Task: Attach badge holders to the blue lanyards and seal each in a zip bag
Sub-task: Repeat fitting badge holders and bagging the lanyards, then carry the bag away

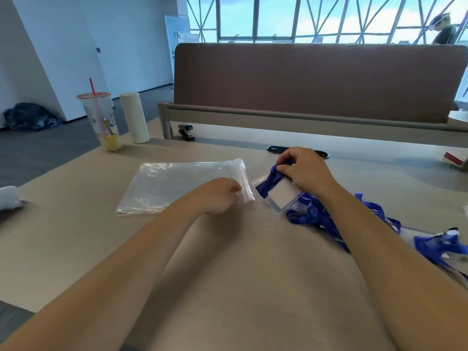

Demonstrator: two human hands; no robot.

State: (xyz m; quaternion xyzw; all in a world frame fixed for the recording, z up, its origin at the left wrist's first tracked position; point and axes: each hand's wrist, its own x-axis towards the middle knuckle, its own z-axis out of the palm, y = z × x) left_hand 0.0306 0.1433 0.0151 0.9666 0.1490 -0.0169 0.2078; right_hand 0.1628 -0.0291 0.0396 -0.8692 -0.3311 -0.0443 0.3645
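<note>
The left hand (222, 196) is lying at the near right corner of the zip bags (177, 186), its fingers curled in and pinching the red-striped zip edge. The fingertips are mostly hiding behind the knuckles, so it is impossible to tell how many bags they are holding. The bags are resting flat on the table (240, 262), clear and glaring, with their layers blurring together.

Just right of the bags, the right hand (304, 171) is gripping a bunched blue lanyard (273, 178), thumb and fingers closed tight round it. A badge holder (283, 196) is hanging tilted under that hand, its top and clip covered by the palm.

Further right of the bags, a lanyard pile (316, 214) is running under the right forearm, which is hiding much of it. More lanyards (440, 245) are being cut off by the right frame edge.

Beyond the bags' far left corner, a drink cup (103, 120), a white cylinder (134, 117) and a stapler (187, 131) are standing. Far left of the bags, a white object (8, 197) is being cropped by the frame edge and cannot be made out.
</note>
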